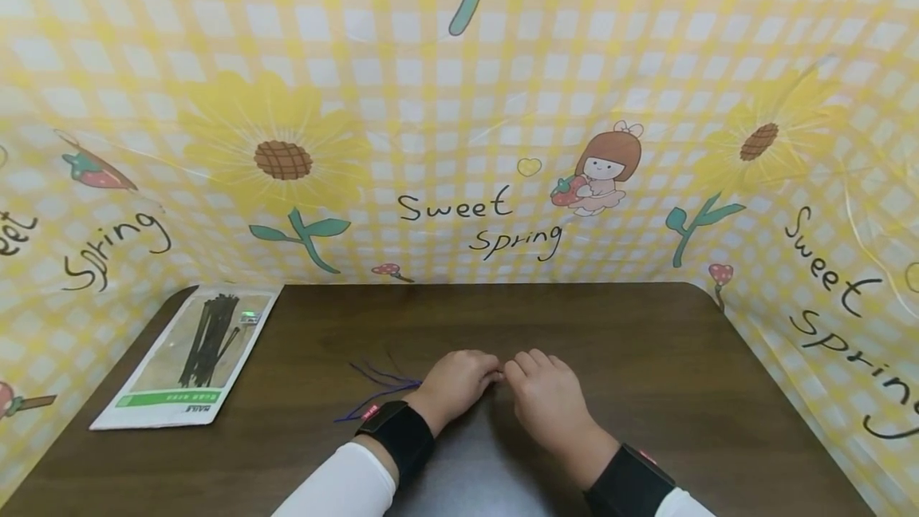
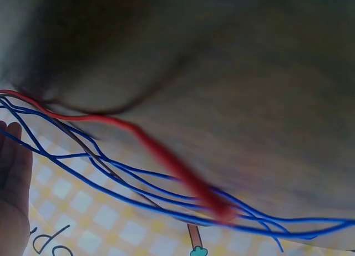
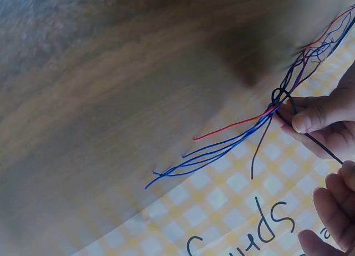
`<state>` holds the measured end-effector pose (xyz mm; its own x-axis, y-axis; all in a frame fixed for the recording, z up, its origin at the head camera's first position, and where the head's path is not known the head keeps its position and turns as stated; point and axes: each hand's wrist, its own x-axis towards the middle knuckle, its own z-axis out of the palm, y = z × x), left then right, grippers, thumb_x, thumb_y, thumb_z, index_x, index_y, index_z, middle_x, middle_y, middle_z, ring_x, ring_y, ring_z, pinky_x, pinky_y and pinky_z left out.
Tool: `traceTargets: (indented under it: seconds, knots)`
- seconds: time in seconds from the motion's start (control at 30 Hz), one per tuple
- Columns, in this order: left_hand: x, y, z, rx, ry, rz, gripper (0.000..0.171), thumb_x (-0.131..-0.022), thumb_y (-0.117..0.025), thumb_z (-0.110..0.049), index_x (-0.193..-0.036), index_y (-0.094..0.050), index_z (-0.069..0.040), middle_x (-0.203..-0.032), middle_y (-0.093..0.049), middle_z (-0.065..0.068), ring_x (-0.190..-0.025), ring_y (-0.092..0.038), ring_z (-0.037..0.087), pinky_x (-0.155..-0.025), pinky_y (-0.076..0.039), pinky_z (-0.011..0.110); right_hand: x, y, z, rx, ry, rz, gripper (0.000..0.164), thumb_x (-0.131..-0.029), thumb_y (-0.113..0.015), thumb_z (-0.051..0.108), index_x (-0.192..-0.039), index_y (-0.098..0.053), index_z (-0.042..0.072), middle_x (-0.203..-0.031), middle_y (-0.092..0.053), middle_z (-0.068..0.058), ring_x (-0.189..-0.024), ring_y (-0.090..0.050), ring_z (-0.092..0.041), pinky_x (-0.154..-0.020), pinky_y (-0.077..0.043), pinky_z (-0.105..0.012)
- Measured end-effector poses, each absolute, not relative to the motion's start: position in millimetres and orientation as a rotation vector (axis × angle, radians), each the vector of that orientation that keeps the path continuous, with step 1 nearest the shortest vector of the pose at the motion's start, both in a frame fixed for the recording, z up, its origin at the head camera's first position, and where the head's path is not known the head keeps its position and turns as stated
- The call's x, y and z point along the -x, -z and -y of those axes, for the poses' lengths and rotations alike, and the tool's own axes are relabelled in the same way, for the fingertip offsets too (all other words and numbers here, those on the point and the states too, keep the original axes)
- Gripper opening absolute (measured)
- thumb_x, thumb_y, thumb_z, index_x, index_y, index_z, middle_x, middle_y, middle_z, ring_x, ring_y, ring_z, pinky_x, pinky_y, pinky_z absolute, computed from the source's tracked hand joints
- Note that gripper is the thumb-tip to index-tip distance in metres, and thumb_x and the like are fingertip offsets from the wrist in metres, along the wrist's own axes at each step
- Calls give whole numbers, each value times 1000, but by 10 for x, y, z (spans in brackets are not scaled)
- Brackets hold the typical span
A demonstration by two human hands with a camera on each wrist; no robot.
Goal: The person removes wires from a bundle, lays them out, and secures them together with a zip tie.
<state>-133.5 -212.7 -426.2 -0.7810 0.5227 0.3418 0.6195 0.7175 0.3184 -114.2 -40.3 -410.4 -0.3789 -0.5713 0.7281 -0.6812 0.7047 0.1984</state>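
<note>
In the head view my left hand [image 1: 455, 385] and right hand [image 1: 547, 401] meet low over the table, fingertips almost together. A bundle of thin blue wires [image 3: 222, 147], with a red wire [image 3: 233, 125] and a dark brown one, passes by the left fingers in the right wrist view. Around the bundle loops a thin black cable tie [image 3: 319, 142]. The left thumb and fingers pinch it close to the loop, while the right fingertips pinch its tail. Blue wire ends [image 1: 380, 377] fan out left of the left hand. The pinch itself is hidden in the left wrist view.
A white packet [image 1: 165, 413] picturing black ties lies on the left of the dark brown table [image 1: 610, 317]. Yellow checked sheeting [image 1: 431, 102] stands behind and along both sides of the table.
</note>
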Motion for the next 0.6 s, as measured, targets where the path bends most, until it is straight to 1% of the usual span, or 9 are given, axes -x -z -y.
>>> traceTargets:
  seconds: [0.1,0.23,0.33,0.47,0.6]
  knots:
    - [1342,4253,2139,861,685,2763,17,-93,-64,-20,-77,-63,-14,-72,-61,-5,-66,-55,6,-60,-43,20,1127,4078,411,-963,-172,2082,7,-73,-58,1,-72,-58,7,-69,-55,-3,-64,-54,-19,-52,-47,-32]
    - [1363,4256,2126,827,749,2791,18,-93,-64,-19,-75,-62,-15,-72,-59,-6,-65,-52,5,-60,-42,19,1111,4068,401,-958,-165,2086,7,-72,-61,2,-71,-58,8,-69,-55,-2,-63,-54,-18,-52,-47,-30]
    - [1377,4268,2123,821,772,2808,19,-92,-64,-18,-74,-61,-15,-70,-57,-8,-65,-50,4,-60,-41,19,1097,4063,393,-960,-169,2086,8,-73,-60,1,-71,-58,8,-68,-55,-1,-63,-53,-18,-50,-46,-29]
    - [1390,4288,2125,842,767,2820,23,-91,-65,-16,-70,-57,-12,-66,-51,-6,-62,-46,6,-59,-39,20,1071,4052,384,-970,-166,2087,8,-74,-58,1,-71,-59,8,-68,-55,-2,-62,-53,-17,-49,-45,-27]
    - [1388,4299,2135,848,741,2836,26,-91,-66,-16,-69,-55,-10,-65,-46,-6,-62,-43,7,-59,-37,21,1055,4036,376,-976,-166,2087,8,-73,-58,-1,-71,-59,7,-68,-56,-2,-62,-53,-17,-48,-44,-26]
